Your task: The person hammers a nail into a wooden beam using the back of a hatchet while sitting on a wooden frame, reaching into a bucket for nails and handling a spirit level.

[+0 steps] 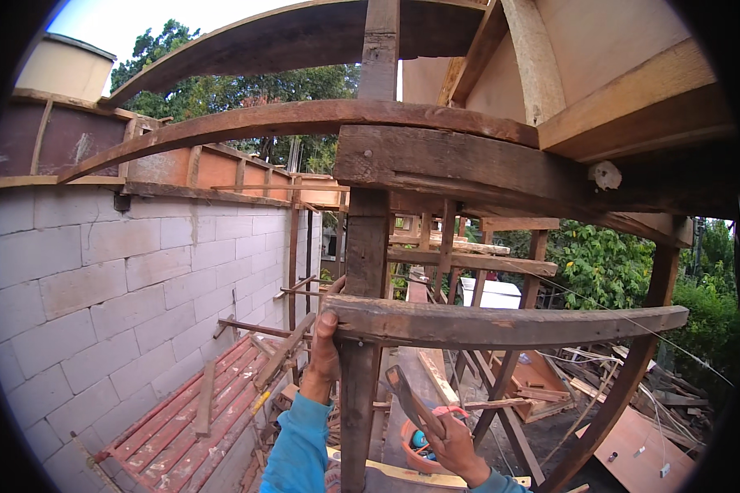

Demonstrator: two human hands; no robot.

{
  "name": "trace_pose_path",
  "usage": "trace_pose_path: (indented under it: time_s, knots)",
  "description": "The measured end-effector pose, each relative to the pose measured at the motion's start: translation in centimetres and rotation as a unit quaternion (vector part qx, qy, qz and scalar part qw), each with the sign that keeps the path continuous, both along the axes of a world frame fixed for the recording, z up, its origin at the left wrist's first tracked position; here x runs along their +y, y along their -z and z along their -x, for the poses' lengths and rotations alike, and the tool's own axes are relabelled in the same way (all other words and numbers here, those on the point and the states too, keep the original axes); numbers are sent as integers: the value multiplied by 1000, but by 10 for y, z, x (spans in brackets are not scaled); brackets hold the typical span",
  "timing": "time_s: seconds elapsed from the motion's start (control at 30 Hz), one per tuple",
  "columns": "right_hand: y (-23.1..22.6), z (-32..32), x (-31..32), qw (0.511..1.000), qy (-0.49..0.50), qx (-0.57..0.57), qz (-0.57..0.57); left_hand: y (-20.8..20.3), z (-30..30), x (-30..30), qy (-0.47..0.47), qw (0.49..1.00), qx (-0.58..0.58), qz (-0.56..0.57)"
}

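Dark, weathered timber forms the main members inspected. The largest is the upright post, near mid-view, rough-grained and brown. The crosspiece lies across the front of it — a grey-brown length with a worn, scuffed face and its left end just past the post. It runs right to a leaning timber; contact there cannot be confirmed.

The left hand is closed on the crosspiece's left end, thumb against the wood and a fingertip showing above it beside the post. The right hand, lower and to the right, has its fingers wrapped round a narrow brown tool, which points up and left, clear of the crosspiece.

Hidden or unclear: the post's lower end is cut off by the bottom edge. An orange bucket stands partly behind the right hand and tool, its contents mostly obscured. The remaining left fingers are out of sight — their hold cannot be judged. The tool's exact kind is hard to make out.
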State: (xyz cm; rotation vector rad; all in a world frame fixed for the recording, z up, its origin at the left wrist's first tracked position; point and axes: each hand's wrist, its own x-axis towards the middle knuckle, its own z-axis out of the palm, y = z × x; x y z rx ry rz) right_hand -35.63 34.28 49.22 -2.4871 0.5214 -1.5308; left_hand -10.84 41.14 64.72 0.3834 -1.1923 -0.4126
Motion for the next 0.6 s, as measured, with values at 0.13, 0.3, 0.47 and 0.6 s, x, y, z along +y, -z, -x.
trace_pose_path:
  time_s: [0.13,0.3,0.47,0.6]
  knots:
    - [-13,-3,17,1000,-11,9,-17,1,3,-3,-19,1000,17,2]
    - [-20,-8,22,999,-24,12,-44,10,-8,-13,8,1000,24,-13]
    - [-30,4,28,997,-29,6,-77,7,1,-14,-5,1000,23,6]
    - [-50,11,41,976,-125,30,-175,10,2,-19,28,997,74,19]
